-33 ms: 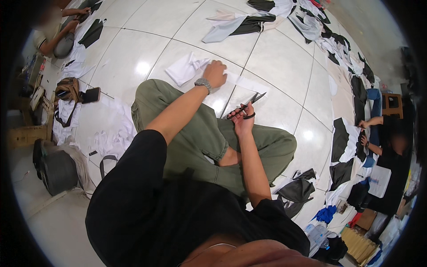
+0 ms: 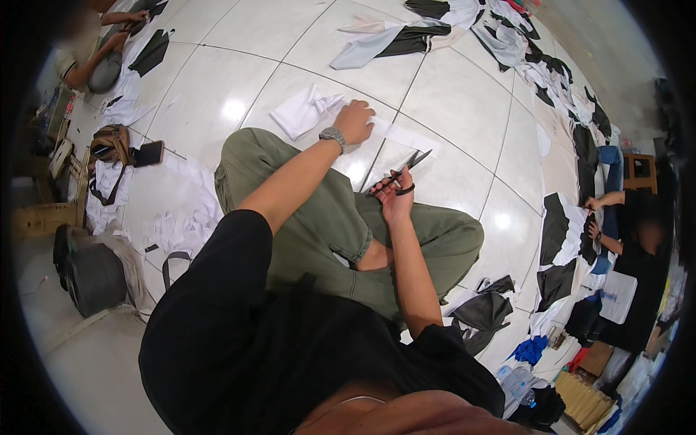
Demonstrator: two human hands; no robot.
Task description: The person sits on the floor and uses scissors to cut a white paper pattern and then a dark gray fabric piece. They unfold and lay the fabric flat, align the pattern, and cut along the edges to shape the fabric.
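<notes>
Right fingers half-curled around scissors

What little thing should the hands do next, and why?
Maybe the left hand should smooth the white cloth a bit flatter, because it lies rumpled and folded beside that hand, and the right hand is holding black scissors with their blades open.

White cloth, black scissors, olive-green trousers, black shirt, brown bag
</notes>
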